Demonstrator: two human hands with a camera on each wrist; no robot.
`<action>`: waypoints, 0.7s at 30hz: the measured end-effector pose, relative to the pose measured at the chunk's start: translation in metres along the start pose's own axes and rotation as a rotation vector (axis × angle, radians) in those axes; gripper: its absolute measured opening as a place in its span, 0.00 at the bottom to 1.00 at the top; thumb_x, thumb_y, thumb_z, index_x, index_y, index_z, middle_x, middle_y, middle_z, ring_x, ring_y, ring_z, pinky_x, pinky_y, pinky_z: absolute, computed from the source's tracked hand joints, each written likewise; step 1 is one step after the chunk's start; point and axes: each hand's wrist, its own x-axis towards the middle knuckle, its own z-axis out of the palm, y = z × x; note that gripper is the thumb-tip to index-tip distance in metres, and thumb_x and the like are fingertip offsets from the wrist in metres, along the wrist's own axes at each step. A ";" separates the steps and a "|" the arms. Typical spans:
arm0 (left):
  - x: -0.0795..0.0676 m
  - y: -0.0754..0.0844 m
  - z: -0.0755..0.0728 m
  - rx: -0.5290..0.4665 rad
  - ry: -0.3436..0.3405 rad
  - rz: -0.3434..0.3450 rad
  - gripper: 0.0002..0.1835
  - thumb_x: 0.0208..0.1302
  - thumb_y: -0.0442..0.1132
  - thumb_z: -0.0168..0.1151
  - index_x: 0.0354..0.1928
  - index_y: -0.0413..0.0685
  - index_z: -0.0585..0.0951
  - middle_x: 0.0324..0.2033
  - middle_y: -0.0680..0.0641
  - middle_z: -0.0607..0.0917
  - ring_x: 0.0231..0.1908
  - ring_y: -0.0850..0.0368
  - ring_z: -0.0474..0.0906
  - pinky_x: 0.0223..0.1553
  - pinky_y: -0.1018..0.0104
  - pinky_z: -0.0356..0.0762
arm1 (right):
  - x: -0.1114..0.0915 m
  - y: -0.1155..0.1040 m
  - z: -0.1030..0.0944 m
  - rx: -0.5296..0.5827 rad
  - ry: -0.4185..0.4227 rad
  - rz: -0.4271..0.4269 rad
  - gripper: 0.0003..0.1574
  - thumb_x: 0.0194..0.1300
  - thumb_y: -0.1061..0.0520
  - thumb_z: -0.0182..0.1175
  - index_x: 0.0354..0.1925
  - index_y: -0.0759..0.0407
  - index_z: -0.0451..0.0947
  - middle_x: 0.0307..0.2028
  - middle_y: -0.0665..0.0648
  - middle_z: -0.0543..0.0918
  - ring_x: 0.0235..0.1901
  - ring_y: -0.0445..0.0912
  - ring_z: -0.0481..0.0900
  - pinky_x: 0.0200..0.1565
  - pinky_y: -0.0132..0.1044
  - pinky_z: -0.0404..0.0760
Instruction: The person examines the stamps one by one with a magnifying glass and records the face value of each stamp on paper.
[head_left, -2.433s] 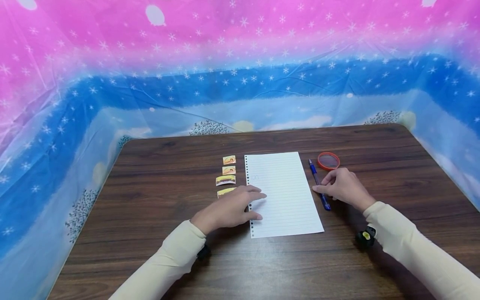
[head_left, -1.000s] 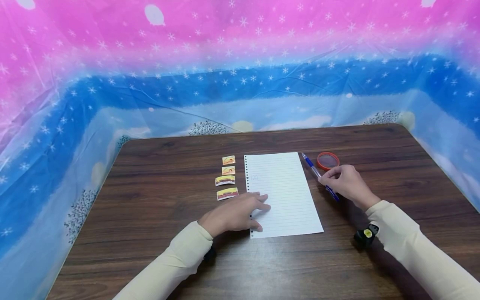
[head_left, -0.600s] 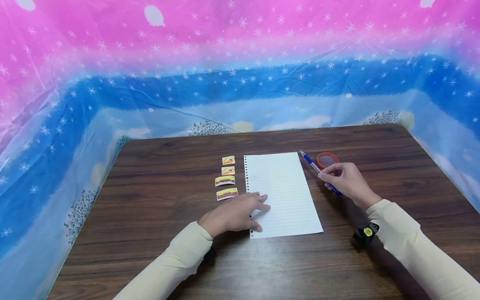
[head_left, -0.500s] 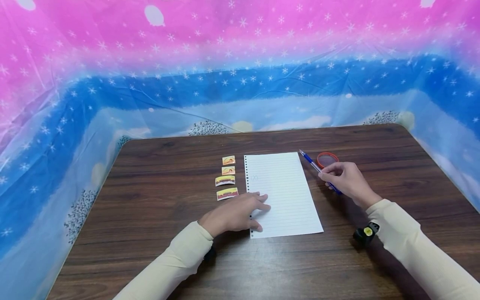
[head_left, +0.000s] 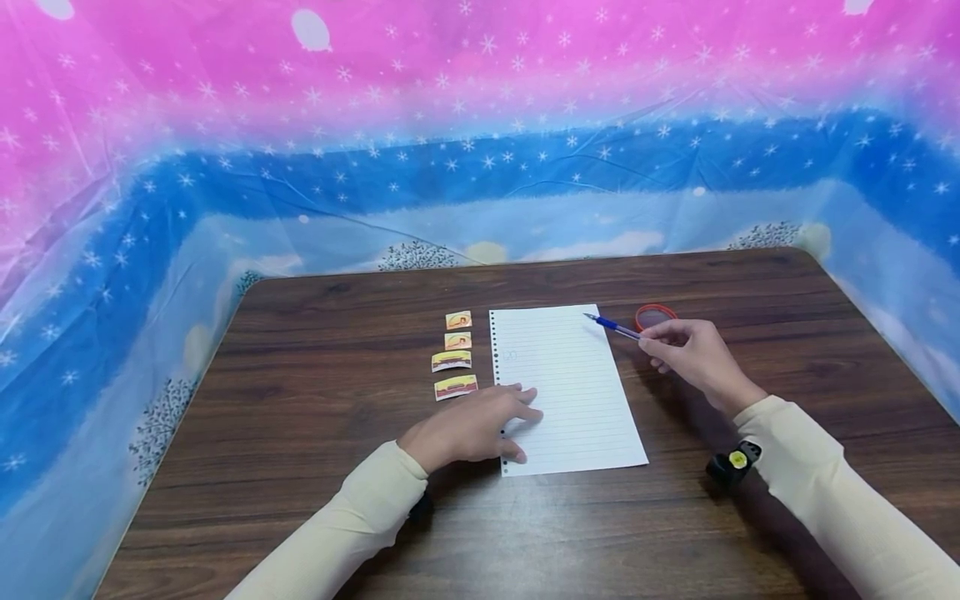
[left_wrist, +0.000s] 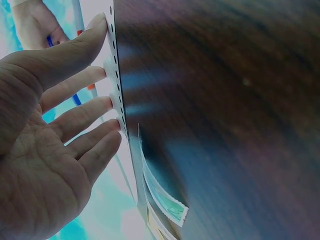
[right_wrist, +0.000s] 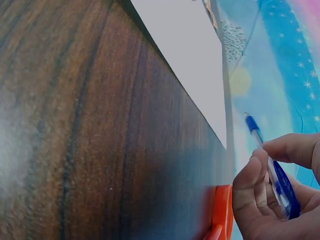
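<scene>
Left hand (head_left: 467, 423), fingers spread, rests on the white lined paper sheet (head_left: 579, 392) by its punched edge, probably to stop it sliding, while right hand (head_left: 693, 352) pinches the blue clear-barrelled pen (head_left: 617, 327), tip free over the sheet's far-right corner.

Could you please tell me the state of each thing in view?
Pen: held up, tip exposed.
Paper: flat, faintly marked.
Four small cards: in a column, at least one curled.
Red-rimmed disc: lying flat, partly hidden.
Left hand: touching the paper.
Right hand: pinching the pen.
</scene>
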 end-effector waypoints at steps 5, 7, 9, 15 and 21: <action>0.000 0.000 0.001 -0.002 -0.001 -0.004 0.31 0.60 0.42 0.75 0.65 0.45 0.79 0.72 0.44 0.69 0.75 0.48 0.59 0.72 0.55 0.60 | 0.002 -0.002 0.000 0.075 0.006 -0.029 0.20 0.71 0.56 0.65 0.52 0.71 0.80 0.39 0.72 0.84 0.30 0.47 0.83 0.36 0.37 0.86; 0.000 -0.001 0.001 -0.002 -0.002 -0.003 0.31 0.61 0.42 0.75 0.65 0.45 0.79 0.72 0.44 0.69 0.75 0.48 0.59 0.72 0.55 0.61 | 0.003 -0.003 0.000 0.112 0.016 -0.035 0.20 0.69 0.56 0.67 0.50 0.72 0.80 0.38 0.71 0.85 0.29 0.47 0.84 0.35 0.38 0.86; 0.000 -0.001 0.001 0.002 -0.004 -0.002 0.31 0.60 0.42 0.75 0.66 0.45 0.79 0.72 0.44 0.69 0.75 0.49 0.59 0.72 0.55 0.61 | 0.003 -0.004 0.000 0.133 0.027 -0.040 0.21 0.68 0.55 0.68 0.49 0.72 0.80 0.36 0.69 0.86 0.28 0.46 0.84 0.35 0.38 0.86; -0.001 0.000 0.001 0.008 -0.015 -0.008 0.32 0.61 0.44 0.75 0.67 0.46 0.78 0.73 0.45 0.67 0.75 0.50 0.57 0.72 0.57 0.60 | 0.004 -0.007 -0.001 0.176 0.054 -0.058 0.24 0.66 0.52 0.70 0.49 0.72 0.82 0.36 0.61 0.88 0.31 0.49 0.86 0.35 0.40 0.86; -0.001 0.000 0.001 -0.002 -0.012 -0.006 0.32 0.61 0.43 0.75 0.67 0.45 0.78 0.73 0.45 0.67 0.76 0.50 0.57 0.72 0.56 0.59 | 0.006 -0.008 -0.001 0.173 0.086 -0.071 0.27 0.65 0.48 0.71 0.49 0.70 0.84 0.37 0.62 0.89 0.32 0.51 0.87 0.36 0.39 0.86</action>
